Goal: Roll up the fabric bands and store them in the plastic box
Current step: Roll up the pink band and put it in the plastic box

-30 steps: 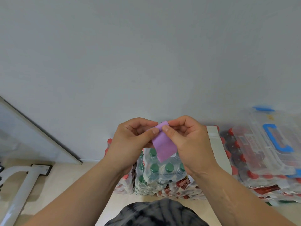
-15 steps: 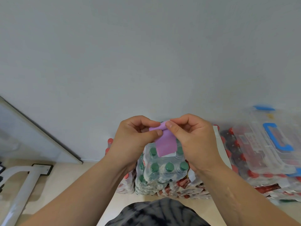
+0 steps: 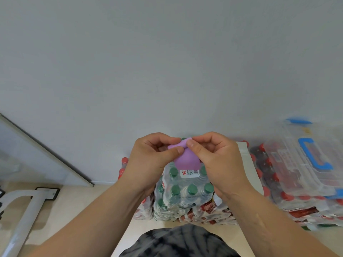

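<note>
Fingers of the left hand (image 3: 148,158) and the right hand (image 3: 215,156) curl in toward each other at chest height, both thumbs and forefingers pinching the top of a purple fabric band (image 3: 186,160), whose upper edge is turned over into a small roll while the loose end hangs below. Directly beneath the hands stands a shrink-wrapped pack of green-capped bottles (image 3: 185,191). Well to the right, a clear plastic box (image 3: 304,162) with blue latches rests closed on packs of red-capped bottles (image 3: 297,199).
</note>
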`<state>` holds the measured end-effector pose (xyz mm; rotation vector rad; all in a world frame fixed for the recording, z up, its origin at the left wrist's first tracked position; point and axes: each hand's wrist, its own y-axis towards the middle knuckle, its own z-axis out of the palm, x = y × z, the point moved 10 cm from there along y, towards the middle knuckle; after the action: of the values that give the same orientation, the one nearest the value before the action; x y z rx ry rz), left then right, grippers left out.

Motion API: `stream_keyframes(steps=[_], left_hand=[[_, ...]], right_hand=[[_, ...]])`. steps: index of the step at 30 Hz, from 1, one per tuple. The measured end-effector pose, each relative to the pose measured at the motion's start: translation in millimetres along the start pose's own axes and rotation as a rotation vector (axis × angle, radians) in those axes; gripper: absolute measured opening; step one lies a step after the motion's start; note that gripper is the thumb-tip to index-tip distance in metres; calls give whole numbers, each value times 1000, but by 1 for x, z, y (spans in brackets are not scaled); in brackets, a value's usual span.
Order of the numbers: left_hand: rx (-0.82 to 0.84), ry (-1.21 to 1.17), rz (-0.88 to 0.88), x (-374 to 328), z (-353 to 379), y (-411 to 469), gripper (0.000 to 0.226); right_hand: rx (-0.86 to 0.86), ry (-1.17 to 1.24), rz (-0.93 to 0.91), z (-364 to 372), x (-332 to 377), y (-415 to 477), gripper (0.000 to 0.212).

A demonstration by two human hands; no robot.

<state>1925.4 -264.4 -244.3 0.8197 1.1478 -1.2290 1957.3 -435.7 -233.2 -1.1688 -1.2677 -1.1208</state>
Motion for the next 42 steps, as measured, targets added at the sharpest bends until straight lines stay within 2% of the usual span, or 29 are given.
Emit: stream_keyframes(steps=[2, 6, 8, 12, 15, 19, 23, 33, 37, 42], left_hand=[[12, -1, 9, -1, 1, 0, 24], [38, -57, -53, 4, 2, 1, 12], [49, -49, -82, 8, 2, 1, 15], [15, -21, -38, 1, 0, 2, 10], [1, 41, 10, -2, -1, 3, 17], [41, 38, 33, -3, 4, 1, 25], [33, -51, -12, 3, 0, 3, 22], [-29, -12, -1, 3, -3, 4, 14], [-57, 11, 23, -1, -5, 4, 22], [-40, 46, 4, 2, -2, 2, 31]], right_hand=[[12, 21, 0, 2, -1, 1, 10], [17, 58, -13, 4, 2, 1, 11], [16, 66, -27, 5, 5, 2, 13], [11, 86, -10, 5, 5, 2, 7], [-6, 78, 7, 4, 6, 1, 15], [-27, 101, 6, 3, 4, 4, 12], [-61, 117, 18, 0, 1, 6, 12], [-65, 175, 21, 1, 2, 5, 20], [-109, 141, 51, -3, -2, 3, 9], [-135, 119, 57, -7, -3, 2, 17]])
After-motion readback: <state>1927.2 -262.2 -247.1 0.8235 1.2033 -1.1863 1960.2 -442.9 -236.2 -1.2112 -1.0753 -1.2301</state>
